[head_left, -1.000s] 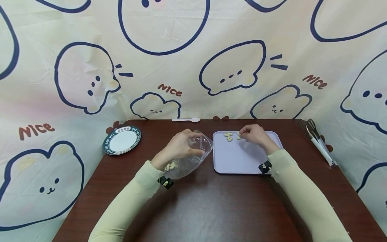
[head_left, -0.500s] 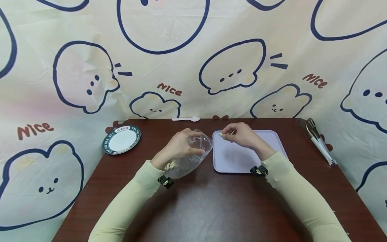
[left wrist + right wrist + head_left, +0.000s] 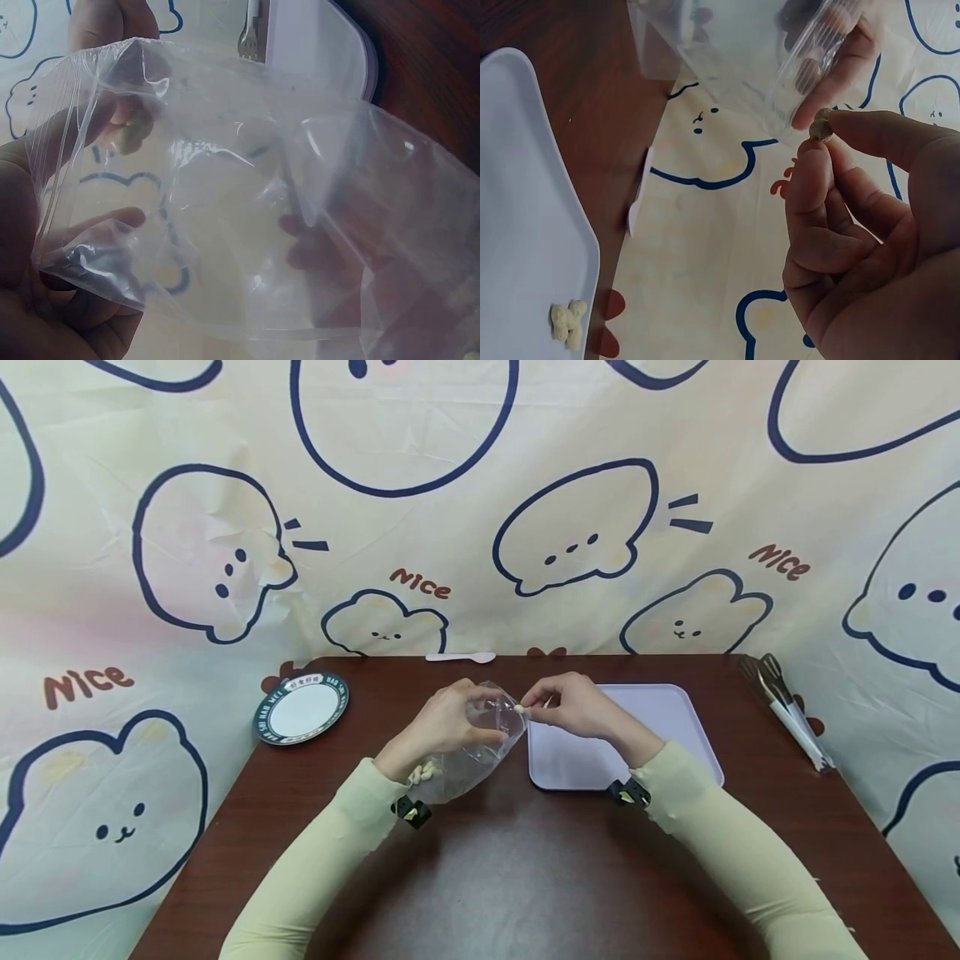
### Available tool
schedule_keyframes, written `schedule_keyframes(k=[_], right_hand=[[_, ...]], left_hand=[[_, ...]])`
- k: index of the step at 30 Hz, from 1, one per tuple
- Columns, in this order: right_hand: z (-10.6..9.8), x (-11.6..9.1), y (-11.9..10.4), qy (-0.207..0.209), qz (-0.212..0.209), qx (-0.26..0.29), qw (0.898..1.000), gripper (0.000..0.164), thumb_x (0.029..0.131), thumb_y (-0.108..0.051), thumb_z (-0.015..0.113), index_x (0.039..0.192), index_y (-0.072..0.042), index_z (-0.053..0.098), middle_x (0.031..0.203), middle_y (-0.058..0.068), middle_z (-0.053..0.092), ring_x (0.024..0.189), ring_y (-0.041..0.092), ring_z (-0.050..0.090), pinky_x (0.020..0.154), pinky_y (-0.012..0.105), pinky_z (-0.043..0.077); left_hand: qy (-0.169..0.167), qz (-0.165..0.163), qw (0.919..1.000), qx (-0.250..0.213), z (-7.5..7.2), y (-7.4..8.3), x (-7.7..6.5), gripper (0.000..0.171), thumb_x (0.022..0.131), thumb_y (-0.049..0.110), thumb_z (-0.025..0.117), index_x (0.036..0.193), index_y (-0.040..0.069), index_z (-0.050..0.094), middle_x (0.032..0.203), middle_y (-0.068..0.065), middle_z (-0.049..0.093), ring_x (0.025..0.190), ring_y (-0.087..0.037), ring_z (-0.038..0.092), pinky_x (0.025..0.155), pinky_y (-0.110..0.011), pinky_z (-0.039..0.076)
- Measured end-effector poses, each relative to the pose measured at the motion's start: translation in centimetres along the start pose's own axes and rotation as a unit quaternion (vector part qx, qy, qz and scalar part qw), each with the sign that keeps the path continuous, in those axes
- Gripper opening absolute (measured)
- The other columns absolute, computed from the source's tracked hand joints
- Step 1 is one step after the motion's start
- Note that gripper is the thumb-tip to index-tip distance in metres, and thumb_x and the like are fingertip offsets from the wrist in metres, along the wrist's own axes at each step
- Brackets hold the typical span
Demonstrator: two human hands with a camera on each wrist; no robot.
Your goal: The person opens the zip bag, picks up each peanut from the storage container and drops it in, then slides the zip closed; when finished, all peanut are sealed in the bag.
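My left hand (image 3: 438,722) holds a clear plastic bag (image 3: 461,772) by its rim, thumb and fingers spread so that its mouth gapes toward the right. Several pale peanuts (image 3: 423,771) lie low in the bag, near the left wrist. Between the thumb and fingertips of my right hand (image 3: 573,706) is a single peanut (image 3: 821,126), right at the bag's mouth. In the left wrist view, that peanut (image 3: 131,139) shows through the film. A lilac tray (image 3: 622,756) lies beneath the right hand. More peanuts (image 3: 568,322) rest on it, hidden by the right hand in the head view.
A green-rimmed plate (image 3: 302,708) sits at the back left of the brown table (image 3: 495,877). Along the back edge lies a white spoon (image 3: 461,657). Utensils with white handles (image 3: 797,727), one a whisk, lie at the right edge. A patterned cloth (image 3: 480,543) hangs behind.
My right hand has picked up a peanut from the tray and moved left with it, to the mouth of the bag. The left hand and bag have stayed in place.
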State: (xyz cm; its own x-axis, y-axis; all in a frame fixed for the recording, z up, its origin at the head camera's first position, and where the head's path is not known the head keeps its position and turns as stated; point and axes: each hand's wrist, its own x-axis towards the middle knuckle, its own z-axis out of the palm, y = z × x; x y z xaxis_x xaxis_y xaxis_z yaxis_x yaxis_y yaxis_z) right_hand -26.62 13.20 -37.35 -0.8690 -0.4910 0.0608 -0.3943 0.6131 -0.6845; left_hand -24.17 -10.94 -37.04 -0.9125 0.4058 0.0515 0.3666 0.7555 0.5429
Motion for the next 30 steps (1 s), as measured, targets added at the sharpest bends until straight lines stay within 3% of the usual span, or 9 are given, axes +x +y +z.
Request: schedule_keyframes(k=[8,18,30], right_hand=[[-0.2,0.1,0.0,0.005,-0.008,-0.001,1.0,0.015,0.091,-0.025,0.071,0.104,-0.018,0.075,0.09,-0.003,0.072,0.079,0.022,0.062,0.065,0.032,0.051],[-1.0,0.4,1.5,0.026,0.017,0.008,0.999,0.014,0.092,-0.028,0.071,0.103,-0.019,0.074,0.09,0.0,0.07,0.074,0.02,0.065,0.064,0.033,0.052],[-2.0,1.3,6.8,0.068,0.09,0.003,0.994,0.015,0.092,-0.027,0.071,0.1,-0.016,0.074,0.09,0.004,0.069,0.076,0.019,0.065,0.065,0.03,0.049]], left_hand=[[0.001,0.001,1.0,-0.003,-0.1,0.0,0.0,0.068,0.075,0.046,0.086,0.135,0.023,0.063,0.102,-0.001,0.056,0.09,-0.018,0.055,0.071,-0.031,0.047],[0.0,0.007,1.0,0.002,-0.2,0.0,0.1,0.07,0.074,0.046,0.086,0.136,0.023,0.062,0.102,-0.001,0.058,0.091,-0.017,0.056,0.071,-0.03,0.048],[0.001,0.003,1.0,-0.001,0.0,-0.2,0.1,0.069,0.074,0.046,0.086,0.136,0.025,0.062,0.102,-0.001,0.059,0.091,-0.017,0.056,0.071,-0.031,0.047]])
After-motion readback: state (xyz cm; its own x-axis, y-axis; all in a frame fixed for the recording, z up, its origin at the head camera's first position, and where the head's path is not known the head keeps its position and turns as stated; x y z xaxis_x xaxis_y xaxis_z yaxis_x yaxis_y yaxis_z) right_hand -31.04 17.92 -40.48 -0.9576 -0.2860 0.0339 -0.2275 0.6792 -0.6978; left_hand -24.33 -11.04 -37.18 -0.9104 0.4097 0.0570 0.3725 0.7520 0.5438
